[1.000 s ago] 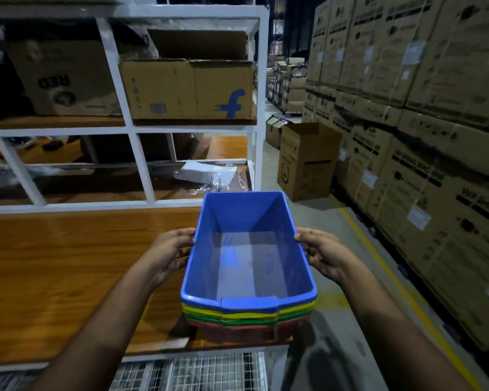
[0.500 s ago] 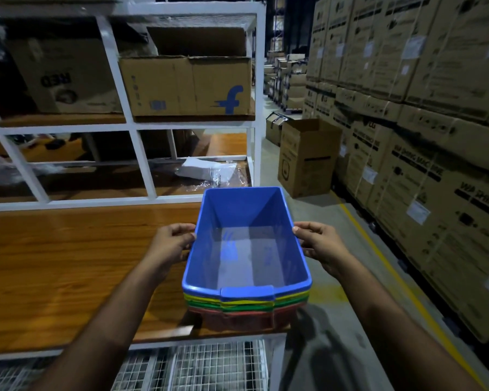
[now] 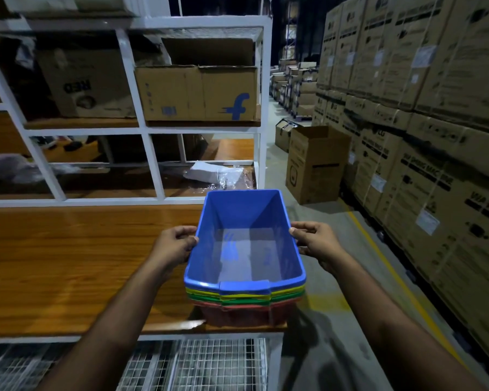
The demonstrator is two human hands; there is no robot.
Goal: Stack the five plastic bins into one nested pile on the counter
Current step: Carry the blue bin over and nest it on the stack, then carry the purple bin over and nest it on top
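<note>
A nested pile of plastic bins stands at the right end of the wooden counter [image 3: 68, 263]. The blue bin [image 3: 246, 249] is on top and empty. Below its rim show the edges of a yellow bin [image 3: 291, 292], a green bin [image 3: 288, 298] and a red bin [image 3: 246, 316] at the bottom. My left hand [image 3: 175, 244] grips the blue bin's left rim with curled fingers. My right hand [image 3: 314, 241] grips the right rim the same way. The pile's right side overhangs the counter's end slightly.
A white metal shelf frame [image 3: 150, 165] rises behind the counter, holding cardboard boxes [image 3: 198, 94] and a plastic-wrapped packet [image 3: 215, 172]. An open carton [image 3: 316, 165] stands on the aisle floor. Tall stacks of cartons [image 3: 421, 136] line the right side. Wire mesh [image 3: 192, 362] lies below the counter.
The view has tilted up a little, so the pile sits slightly lower and farther in the frame. Both hands keep their hold on the blue bin's rims.
</note>
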